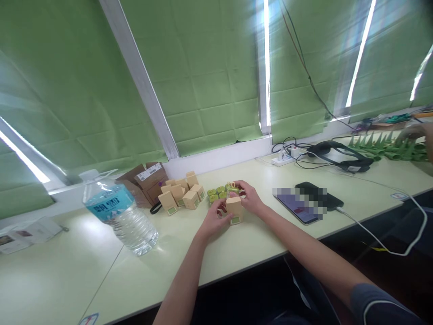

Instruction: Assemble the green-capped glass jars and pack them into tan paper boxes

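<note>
A small tan cardboard box with a green-grey panel on its front (234, 208) stands roughly upright at the near middle of the pale cream bench (182, 234), between the two hands. The left hand (216, 215) has its fingers clamped on the box from the left, thumb across the front, probably to steady it; whether its base rests on the bench or is slightly raised, I cannot tell. The right hand (249, 197) curls in from the far right, its fingertips beside a small green piece with a pale yellow loop (232, 188) just behind the box top; whether they close on that piece or merely touch it is too small to tell.

Just left of that piece, a tight cluster of small rounded green pieces (214, 197) sits within easy reach, likely why it is set there. Further left, more tan cardboard boxes (192, 200) are bunched in front of an open brown carton (150, 180), apparently gathered to leave working room by the hands. A clear plastic water bottle with a blue label (133, 228) stands left of them, out of the hands' way.
</note>
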`<state>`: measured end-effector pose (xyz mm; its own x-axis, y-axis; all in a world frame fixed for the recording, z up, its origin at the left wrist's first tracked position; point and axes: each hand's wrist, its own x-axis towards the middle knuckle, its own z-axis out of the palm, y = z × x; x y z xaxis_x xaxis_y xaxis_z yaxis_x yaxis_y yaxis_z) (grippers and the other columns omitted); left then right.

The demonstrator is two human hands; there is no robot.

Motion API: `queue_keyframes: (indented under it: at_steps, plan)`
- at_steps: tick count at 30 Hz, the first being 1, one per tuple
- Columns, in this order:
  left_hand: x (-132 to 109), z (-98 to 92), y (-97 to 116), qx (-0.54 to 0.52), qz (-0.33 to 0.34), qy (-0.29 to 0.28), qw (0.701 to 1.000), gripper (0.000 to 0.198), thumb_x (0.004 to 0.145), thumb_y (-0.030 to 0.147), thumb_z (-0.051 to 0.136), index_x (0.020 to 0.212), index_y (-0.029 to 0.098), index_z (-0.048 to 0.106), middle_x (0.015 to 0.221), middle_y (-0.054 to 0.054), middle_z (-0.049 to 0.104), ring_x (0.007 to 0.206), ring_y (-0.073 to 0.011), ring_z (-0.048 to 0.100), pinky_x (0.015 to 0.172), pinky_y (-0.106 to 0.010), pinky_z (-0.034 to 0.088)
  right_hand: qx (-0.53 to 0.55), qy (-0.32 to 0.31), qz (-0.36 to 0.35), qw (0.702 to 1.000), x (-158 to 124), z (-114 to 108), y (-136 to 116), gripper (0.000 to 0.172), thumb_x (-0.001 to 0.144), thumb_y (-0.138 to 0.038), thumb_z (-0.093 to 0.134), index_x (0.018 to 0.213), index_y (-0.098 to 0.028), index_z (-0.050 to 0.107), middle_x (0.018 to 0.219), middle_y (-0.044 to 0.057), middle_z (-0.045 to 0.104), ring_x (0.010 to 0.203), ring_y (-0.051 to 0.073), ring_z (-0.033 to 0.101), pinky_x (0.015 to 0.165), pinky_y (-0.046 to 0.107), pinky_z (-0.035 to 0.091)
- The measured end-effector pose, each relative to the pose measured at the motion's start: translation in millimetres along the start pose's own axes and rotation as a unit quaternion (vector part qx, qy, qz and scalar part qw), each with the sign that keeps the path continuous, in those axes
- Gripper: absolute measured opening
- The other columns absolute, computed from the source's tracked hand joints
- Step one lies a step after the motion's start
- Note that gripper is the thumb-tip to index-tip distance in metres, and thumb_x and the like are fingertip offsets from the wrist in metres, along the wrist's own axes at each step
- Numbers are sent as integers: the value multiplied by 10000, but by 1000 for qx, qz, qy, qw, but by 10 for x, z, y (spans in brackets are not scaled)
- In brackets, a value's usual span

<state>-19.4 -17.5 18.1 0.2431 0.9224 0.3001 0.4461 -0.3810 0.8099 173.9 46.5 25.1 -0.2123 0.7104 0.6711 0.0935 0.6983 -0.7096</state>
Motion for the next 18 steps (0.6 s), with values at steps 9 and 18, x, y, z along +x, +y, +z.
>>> queue_keyframes:
  at_steps: [9, 18]
  plan:
    - [6, 5, -24, -30, -4, 10, 999, 511, 805, 402, 765, 1196, 236, 480, 1158, -91, 611, 1032, -210, 589, 819, -330, 459, 32, -9, 15, 999, -4, 9, 2, 331, 896, -456, 637, 1116, -212, 603, 1103, 82, 662, 756, 155, 640, 684, 304, 563]
    - [17, 25, -42, -73, -19, 8, 997, 537, 803, 422, 780, 1189, 228, 462, 1171, -104, 629, 1101, -240, 617, 901, -389, 485, 71, -22, 14, 997, -8, 4, -73, 339, 910, -480, 616, 1117, -213, 591, 1132, 87, 646, 620, 118, 594, 553, 266, 501]
